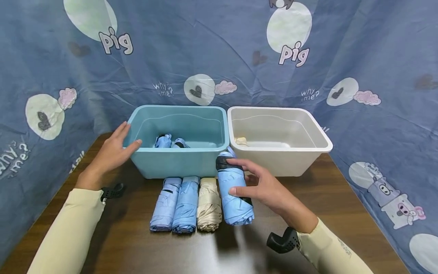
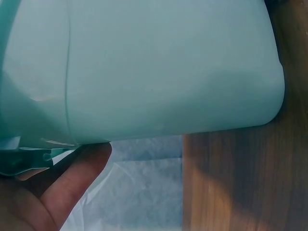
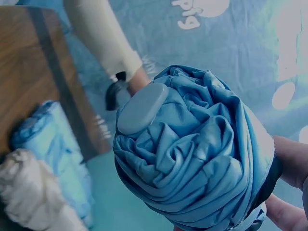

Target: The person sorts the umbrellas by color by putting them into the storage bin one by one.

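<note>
Wooden bench (image 1: 191,255): right hand (image 1: 267,188) grips folded blue umbrella (image 1: 228,182), four o'clock from teal bin (image 1: 184,163); left hand (image 1: 113,154), spread, touches its nine-o'clock rim.

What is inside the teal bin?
Inside the teal bin, a rolled blue bundle and, right of it, a second one show in part. Its front wall covers the rest of both; anything else close behind it cannot be seen.

Bench (image 1: 191,255): lower frame. Cloth (image 1: 219,49): behind, upper frame. On bench: first tub (image 1: 181,163), centre, two umbrellas (image 1: 163,142) inside; second tub (image 1: 273,163), just right of it. Before first tub: three umbrellas (image 1: 186,207), side by side. Right of these: fourth umbrella (image 1: 234,203), in right fingers (image 1: 251,166).
</note>
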`<action>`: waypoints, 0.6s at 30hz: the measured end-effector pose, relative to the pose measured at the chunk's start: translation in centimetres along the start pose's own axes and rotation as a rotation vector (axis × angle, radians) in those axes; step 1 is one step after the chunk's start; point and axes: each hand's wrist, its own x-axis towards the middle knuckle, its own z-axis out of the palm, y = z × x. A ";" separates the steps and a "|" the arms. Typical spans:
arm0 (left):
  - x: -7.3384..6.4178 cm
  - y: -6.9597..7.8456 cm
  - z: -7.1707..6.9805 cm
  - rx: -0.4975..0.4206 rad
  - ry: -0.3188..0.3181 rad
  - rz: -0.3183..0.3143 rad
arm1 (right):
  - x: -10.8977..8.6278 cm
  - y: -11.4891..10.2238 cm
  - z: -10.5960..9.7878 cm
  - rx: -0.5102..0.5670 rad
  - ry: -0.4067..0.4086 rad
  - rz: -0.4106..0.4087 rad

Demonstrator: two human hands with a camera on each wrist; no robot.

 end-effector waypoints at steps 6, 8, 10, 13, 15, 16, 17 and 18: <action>-0.2 -0.1 0.3 -0.004 0.014 0.006 | 1.0 -2.4 -0.2 -0.026 -0.018 -0.054; -0.1 -0.1 0.3 -0.003 0.017 0.010 | 1.5 -3.2 -0.3 -0.037 -0.015 -0.082; 0.1 0.0 0.2 0.005 0.021 0.011 | 2.1 -3.9 -0.4 -0.028 -0.016 -0.092; 0.3 0.1 0.1 0.011 0.028 0.017 | 3.2 -5.1 -0.5 -0.017 -0.012 -0.095; 0.4 0.2 0.2 0.015 0.029 0.019 | 4.1 -5.8 -0.6 -0.036 0.007 -0.093; 0.4 0.2 0.2 0.012 0.029 0.021 | 4.6 -6.2 -0.7 -0.058 0.023 -0.095; 0.5 0.2 0.3 0.009 0.029 0.023 | 5.1 -6.4 -0.7 -0.066 0.029 -0.099; 0.5 0.2 0.4 0.006 0.027 0.023 | 5.6 -6.7 -0.8 -0.079 0.041 -0.100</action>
